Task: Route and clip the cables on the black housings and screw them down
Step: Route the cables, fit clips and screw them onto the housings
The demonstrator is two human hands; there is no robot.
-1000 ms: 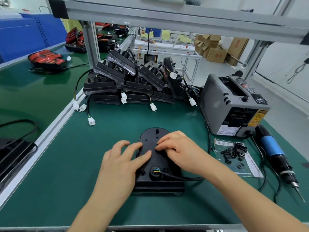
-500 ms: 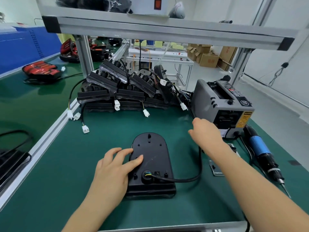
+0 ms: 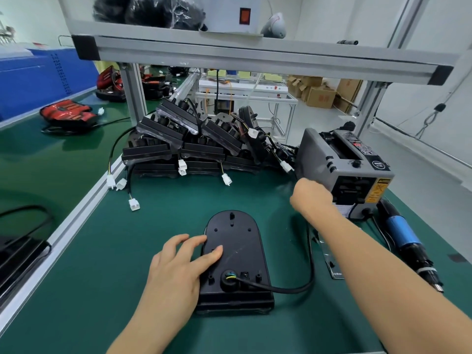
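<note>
On the green mat, dead centre, the black housing lies flat, long axis running six to twelve o'clock, rounded end far; my left hand rests on its nine o'clock edge, fingers straight and pressing, gripping nothing; the cable leaves the near end, loops toward three o'clock, then climbs toward one, where my right hand sits beside the tape dispenser; blur hides its fingers, so I cannot tell whether it holds the cable; being nearer the free end, it should, I judge, do the routing.
</note>
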